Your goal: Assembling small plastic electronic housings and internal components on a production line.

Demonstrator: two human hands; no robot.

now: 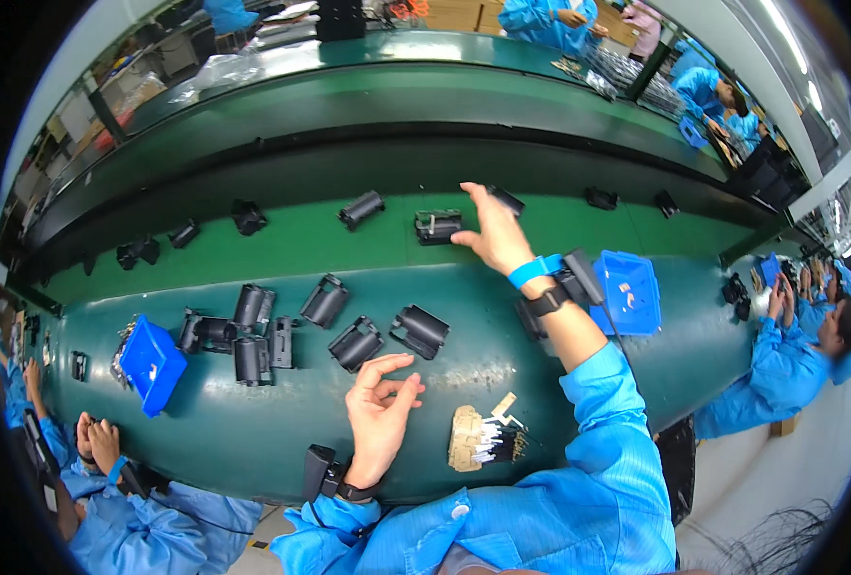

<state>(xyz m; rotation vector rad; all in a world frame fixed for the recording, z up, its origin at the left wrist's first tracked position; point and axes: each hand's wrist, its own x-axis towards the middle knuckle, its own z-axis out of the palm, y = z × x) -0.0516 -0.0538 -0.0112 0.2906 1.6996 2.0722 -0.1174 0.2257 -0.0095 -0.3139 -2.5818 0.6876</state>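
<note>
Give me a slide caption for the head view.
Right hand by a black part on a green strip; left hand near more parts.

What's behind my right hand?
A black part shows behind your right hand, on the green strip. The hand covers some of it, so its full shape can't be seen.

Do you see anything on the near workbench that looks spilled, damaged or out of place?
Nothing looks clearly damaged. A heap of small beige, white and dark pieces lies loose on the workbench, outside the blue tray at right, so it could look spilled. The black housings lie at mixed angles.
</note>
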